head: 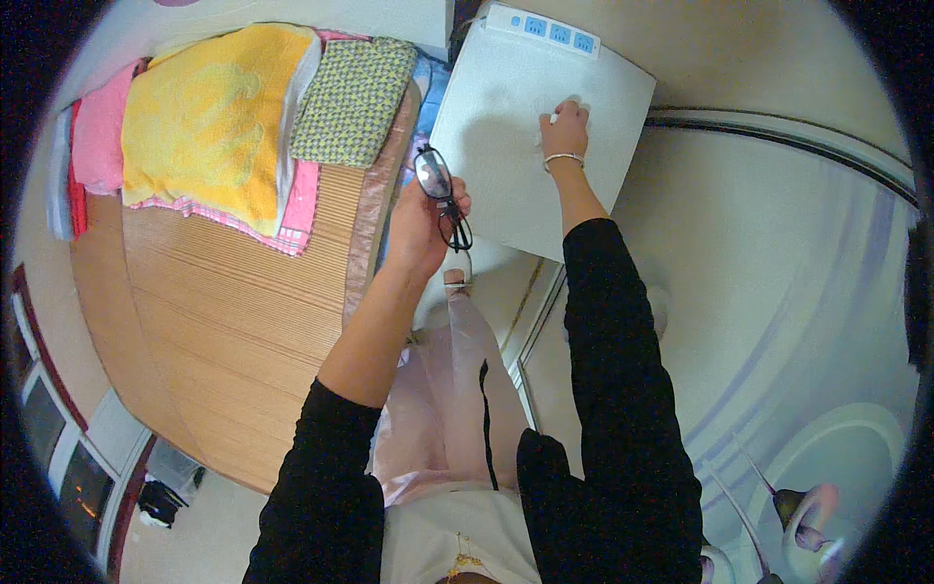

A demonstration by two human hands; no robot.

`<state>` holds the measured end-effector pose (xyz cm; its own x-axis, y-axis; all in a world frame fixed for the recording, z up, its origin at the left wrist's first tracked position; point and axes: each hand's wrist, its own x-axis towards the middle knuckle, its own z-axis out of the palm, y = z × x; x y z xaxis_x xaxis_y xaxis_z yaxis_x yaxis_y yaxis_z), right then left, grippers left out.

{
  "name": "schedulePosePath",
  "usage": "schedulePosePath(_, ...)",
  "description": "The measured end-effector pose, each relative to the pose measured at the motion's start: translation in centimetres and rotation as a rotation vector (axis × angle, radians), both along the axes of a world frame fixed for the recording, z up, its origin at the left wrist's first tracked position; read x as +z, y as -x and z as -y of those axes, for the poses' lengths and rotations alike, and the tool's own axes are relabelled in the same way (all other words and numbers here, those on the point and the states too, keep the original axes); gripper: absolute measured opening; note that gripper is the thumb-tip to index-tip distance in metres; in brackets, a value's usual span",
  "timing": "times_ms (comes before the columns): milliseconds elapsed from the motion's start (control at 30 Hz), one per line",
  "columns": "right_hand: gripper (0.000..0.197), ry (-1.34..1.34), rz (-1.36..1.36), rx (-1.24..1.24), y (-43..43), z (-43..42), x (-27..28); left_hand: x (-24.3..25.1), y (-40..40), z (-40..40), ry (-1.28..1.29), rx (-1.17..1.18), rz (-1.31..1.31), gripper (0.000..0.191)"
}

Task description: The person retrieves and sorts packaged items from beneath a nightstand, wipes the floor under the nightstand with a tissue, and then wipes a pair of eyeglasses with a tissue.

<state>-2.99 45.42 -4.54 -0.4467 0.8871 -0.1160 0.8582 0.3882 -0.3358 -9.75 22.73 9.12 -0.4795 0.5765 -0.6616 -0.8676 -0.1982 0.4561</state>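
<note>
My left hand [417, 228] is shut on a pair of black-framed eyeglasses [433, 174]. One lens faces up above the fingers, and the other hangs lower beside the folded frame. My right hand [566, 135] rests on the white top of a small cabinet or table [511, 197], its fingers curled. Between those fingers and the tabletop is a crumpled white tissue-like piece [554, 117], mostly hidden and hard to tell from the white surface. A bracelet [563, 157] circles the right wrist.
A white power strip [543, 33] lies along the table's far edge. To the left is a bed with a bamboo mat [241, 306], holding a yellow towel-covered pillow [204, 124] and folded patterned cloth [355, 102]. A sliding door with a flower print [788, 292] stands at right.
</note>
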Motion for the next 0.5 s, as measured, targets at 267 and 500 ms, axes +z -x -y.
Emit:
schedulePosePath(267, 0.018, 0.098, -0.255, 0.040, -1.8, -1.8, -1.1, 0.0, 1.5, -0.8, 0.035, 0.058, 0.064, 0.018)
schedulePosePath(500, 0.014, 0.878, -0.805, -0.038, -1.7, 6.9, 11.1, 0.7, 2.8, -0.1, 0.078, 0.070, 0.037, 0.017)
